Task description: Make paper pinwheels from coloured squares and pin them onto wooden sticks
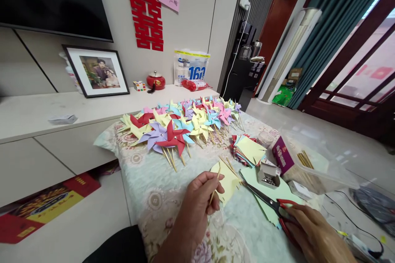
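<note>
My left hand (202,199) is closed around a thin wooden stick (212,195), held upright above a pale yellow paper sheet (230,183). At the right, my right hand (319,232) has its fingers on the red handles of a pair of scissors (268,200), whose slightly parted blades lie over green paper sheets (268,209). More loose sticks (230,165) rest by the yellow sheet. Close to the blades is a small open box (268,176) of metal fasteners. Behind it sits a stack of coloured paper sheets (248,149). My right fingertips are partly hidden.
Finished paper pinwheels (175,137) on sticks crowd the far side of the cloth-covered table (154,176). A clear plastic bin (327,172) with sticks stands at the right, holding a purple box (283,155). Beyond the table runs a white cabinet (101,109) with a framed photo (121,74).
</note>
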`<act>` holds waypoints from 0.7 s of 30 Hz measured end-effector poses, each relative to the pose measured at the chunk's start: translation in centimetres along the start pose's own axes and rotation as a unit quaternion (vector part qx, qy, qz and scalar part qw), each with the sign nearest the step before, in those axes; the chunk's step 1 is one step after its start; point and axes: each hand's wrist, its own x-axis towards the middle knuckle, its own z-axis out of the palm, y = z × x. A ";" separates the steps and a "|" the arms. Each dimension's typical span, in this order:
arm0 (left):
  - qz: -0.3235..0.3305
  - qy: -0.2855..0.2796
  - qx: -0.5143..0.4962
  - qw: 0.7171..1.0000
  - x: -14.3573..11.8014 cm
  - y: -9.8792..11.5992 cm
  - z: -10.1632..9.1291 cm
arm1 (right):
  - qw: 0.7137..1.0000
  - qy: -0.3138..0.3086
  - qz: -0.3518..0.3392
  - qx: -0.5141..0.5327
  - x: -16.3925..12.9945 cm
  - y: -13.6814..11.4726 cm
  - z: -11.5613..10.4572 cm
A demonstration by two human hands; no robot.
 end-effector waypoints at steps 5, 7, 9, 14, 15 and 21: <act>0.000 0.002 -0.006 1.000 -0.2 0.2 0.2 | 0.999 -0.031 0.016 -0.004 -1.2 2.3 1.0; 0.001 0.008 -0.026 1.000 -0.3 0.4 0.2 | 0.998 -0.050 0.029 0.015 -0.9 2.7 1.0; 0.010 0.012 -0.040 0.999 -0.4 0.5 0.1 | 0.996 -0.070 0.038 0.035 -0.4 2.9 0.9; 0.027 0.005 -0.052 0.998 -0.5 0.8 -0.3 | 0.995 -0.079 0.027 0.053 0.2 2.9 0.7; 0.026 0.003 -0.057 0.998 -0.5 0.8 -0.3 | 0.995 -0.081 0.028 0.056 0.2 2.9 0.8; 0.018 -0.008 -0.072 0.997 -0.6 1.0 -0.3 | 0.996 -0.065 0.043 0.045 -1.6 4.1 1.1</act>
